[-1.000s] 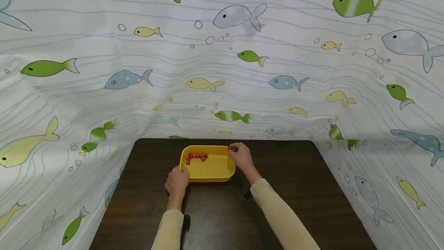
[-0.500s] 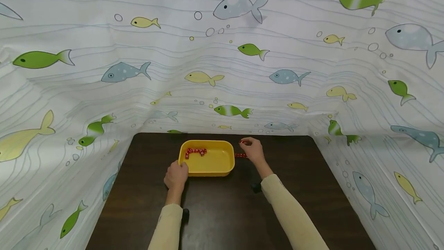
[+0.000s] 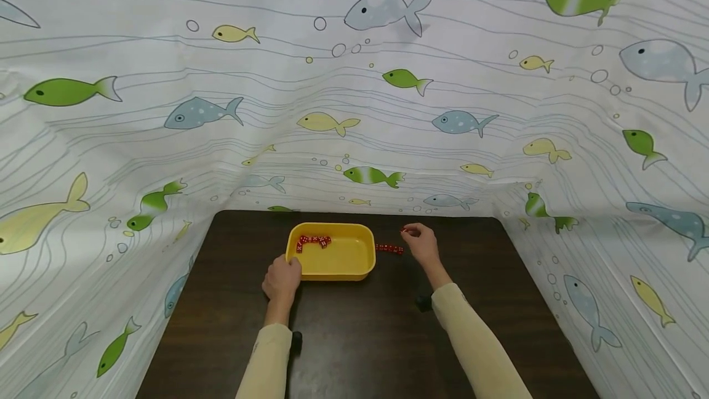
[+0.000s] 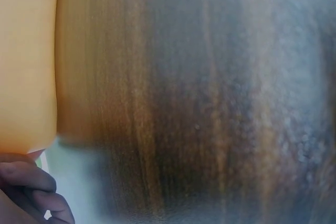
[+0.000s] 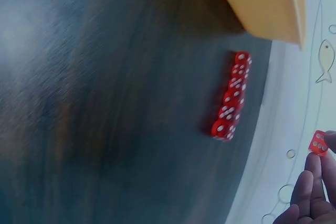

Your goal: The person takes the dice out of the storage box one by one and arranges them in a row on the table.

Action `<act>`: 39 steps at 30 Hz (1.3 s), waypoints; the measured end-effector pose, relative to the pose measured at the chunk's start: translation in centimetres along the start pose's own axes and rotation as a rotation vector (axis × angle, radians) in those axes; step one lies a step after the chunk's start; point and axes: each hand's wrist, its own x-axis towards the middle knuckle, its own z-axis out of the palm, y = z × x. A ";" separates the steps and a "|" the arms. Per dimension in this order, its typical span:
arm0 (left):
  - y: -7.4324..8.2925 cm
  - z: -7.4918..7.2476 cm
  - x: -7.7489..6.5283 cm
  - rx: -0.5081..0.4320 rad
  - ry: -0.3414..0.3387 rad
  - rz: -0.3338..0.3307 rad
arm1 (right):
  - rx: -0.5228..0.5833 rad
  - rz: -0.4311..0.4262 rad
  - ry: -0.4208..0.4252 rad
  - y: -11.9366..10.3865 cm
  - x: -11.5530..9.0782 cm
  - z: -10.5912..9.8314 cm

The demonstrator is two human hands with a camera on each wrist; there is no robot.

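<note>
Held die: single red die [image 5: 318, 143] in R hand [image 3: 422, 242], out to the right of the tray, near the row's outer end but apart from it. Can't tell ht above table [image 3: 343, 337].
R hand: pinching the die btwn thumb and fingertip.
L hand [image 3: 282, 278]: gripping yellow tray [image 3: 332, 276] at its near left corner.
Die feel: prob hard plastic, v light, stiff, not fragile. Smooth faces, so I'd expect it to twist or pop out if squeezed off-center.
Die grip: I'd take 2 opposite flat faces, mid-face, light squeeze, stay off corners.
Tray feel: looks like light molded plastic, prob slides easily; I'd hold it by rim/corner.
Head cam: only view w/ the tray dice [image 3: 312, 241], clustered toward far left inside. Row of dice [image 3: 389, 249] looks butted to tray here.
R wrist cam: shows a small gap btwn tray and row, plus pips; I count approx 6 in row. Also gives the clear pinch, tiny in head cam.
L wrist cam: no dice; just tray wall and curled L fingers [image 4: 31, 177], which head cam mostly hides.
</note>
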 end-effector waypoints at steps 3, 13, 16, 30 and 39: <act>-0.1 0.1 0.0 0.001 -0.005 -0.003 | -0.013 0.016 -0.002 0.9 0.0 -0.3; 0.0 -0.1 -0.1 -0.005 -0.001 0.004 | -0.092 0.027 -0.035 3.0 0.0 -0.5; 0.1 -0.1 -0.2 -0.001 -0.006 0.004 | -0.116 0.041 -0.045 3.5 -0.1 -0.5; 0.0 -0.1 0.0 -0.008 0.001 0.011 | -0.158 0.089 -0.068 4.5 -0.3 0.4; -0.1 0.1 0.0 -0.011 0.003 0.000 | -0.175 0.146 -0.093 4.8 0.1 0.7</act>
